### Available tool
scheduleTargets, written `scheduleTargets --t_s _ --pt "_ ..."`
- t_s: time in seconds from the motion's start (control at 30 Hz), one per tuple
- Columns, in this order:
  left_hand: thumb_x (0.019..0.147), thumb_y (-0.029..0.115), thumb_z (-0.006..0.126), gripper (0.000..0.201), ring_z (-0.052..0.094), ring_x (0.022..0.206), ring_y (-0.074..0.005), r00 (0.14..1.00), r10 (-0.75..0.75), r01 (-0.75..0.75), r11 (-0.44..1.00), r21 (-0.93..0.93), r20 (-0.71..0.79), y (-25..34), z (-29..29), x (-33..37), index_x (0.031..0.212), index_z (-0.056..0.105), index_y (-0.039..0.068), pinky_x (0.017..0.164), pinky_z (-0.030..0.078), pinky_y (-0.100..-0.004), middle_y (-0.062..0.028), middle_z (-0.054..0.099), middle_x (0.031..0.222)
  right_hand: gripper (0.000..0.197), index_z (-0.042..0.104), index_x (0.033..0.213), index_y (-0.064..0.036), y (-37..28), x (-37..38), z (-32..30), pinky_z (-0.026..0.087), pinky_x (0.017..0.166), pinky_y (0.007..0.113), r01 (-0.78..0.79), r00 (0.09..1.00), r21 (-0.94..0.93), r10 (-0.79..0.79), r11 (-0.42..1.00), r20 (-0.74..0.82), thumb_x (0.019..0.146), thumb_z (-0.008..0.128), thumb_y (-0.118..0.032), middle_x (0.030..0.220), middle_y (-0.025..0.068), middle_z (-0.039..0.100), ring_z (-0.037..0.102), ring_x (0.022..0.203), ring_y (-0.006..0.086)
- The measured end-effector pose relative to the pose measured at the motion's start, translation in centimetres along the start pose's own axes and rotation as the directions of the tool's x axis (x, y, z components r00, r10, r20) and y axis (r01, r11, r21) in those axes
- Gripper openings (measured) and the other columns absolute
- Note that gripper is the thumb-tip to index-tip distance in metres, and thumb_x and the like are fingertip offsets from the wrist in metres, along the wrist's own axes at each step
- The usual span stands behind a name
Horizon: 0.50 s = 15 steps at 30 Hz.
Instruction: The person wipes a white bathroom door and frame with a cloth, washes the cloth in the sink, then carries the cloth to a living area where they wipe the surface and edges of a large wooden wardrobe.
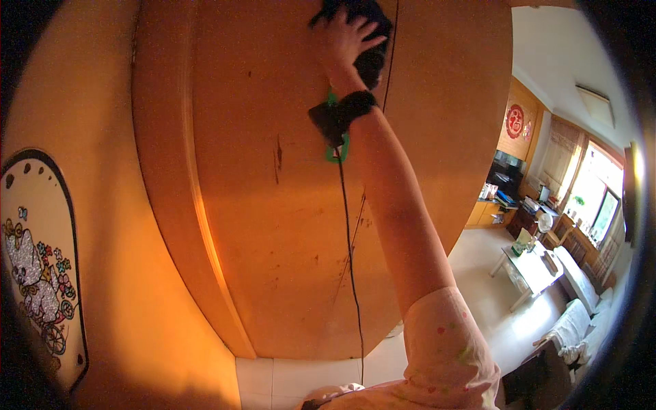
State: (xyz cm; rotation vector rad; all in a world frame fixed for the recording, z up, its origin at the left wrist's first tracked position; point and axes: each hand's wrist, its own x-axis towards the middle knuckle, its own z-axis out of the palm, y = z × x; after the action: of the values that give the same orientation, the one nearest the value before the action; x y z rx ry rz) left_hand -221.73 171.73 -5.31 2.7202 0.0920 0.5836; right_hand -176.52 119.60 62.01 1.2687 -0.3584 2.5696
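Note:
High up against a brown wooden door panel [294,225], my right hand [344,42] lies with its fingers spread over a dark cloth [374,65]. The cloth is black, and its upper part runs out of view at the top edge. My palm faces the wood, so only the back of the hand shows. Around my right wrist sits a black band [359,104] with a small dark box [328,123] beside it and some green showing around the box. A thin black cable [350,239] hangs from there down to the bottom. My left hand is out of view.
At left, a wall carries a pale panel [41,273] with a glittery cartoon animal. To the right opens a bright room with a white table [529,270], a covered sofa [581,328], a window [601,198] and a round red decoration [514,121]. Light floor tiles [287,376] show below.

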Motion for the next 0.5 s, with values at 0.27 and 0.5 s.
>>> scheduleTargets --t_s 0.27,0.5 --pt "0.086 0.016 0.058 0.021 0.063 0.083 -0.0309 0.975 -0.221 0.206 0.933 -0.295 -0.019 0.2 -4.1 -1.9 0.095 0.065 -0.002 0.075 0.050 -0.0370 -0.0188 0.066 0.091 0.037 0.060 0.120 -0.0193 -11.6 -3.0 -5.1 0.000 0.098 0.078 0.003 0.989 0.241 -0.038 0.970 0.141 0.085 0.054 -0.033 0.120 0.0278 0.050 0.029 0.127 0.0547" --pt "0.082 0.010 0.061 0.019 0.062 0.082 -0.0287 0.928 -0.367 0.295 0.823 -0.485 -0.059 -3.3 -3.1 -6.1 0.096 0.064 -0.002 0.075 0.050 -0.0356 -0.0162 0.066 0.091 0.050 0.044 0.136 -0.0244 -17.6 -5.0 -9.7 -0.010 0.101 0.074 0.196 0.816 0.218 -0.282 0.956 0.504 0.090 0.048 -0.042 0.142 0.0211 0.036 0.015 0.136 0.0488"
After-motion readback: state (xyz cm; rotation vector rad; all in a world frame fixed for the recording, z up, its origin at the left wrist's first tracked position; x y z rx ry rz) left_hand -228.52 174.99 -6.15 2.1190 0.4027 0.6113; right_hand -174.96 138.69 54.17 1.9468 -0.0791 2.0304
